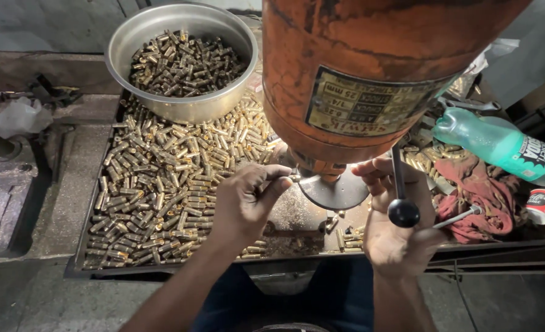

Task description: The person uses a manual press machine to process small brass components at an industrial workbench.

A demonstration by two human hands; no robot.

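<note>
At the round grey metal plate (334, 192) under the big orange drill press head (371, 74), the left hand (245, 203) pinches closed on something too small to see. The right hand (395, 227), palm up with fingers loosely curled, holds nothing I can see; the black-knobbed lever (403, 212) hangs in front of it. Left lies a heap of small brass cylinders (162, 178), with a steel bowl (183, 107) of them farther away.

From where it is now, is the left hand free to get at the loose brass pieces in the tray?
Probably yes: the left hand sits right beside the loose brass pieces, with nothing lying between them.
</note>
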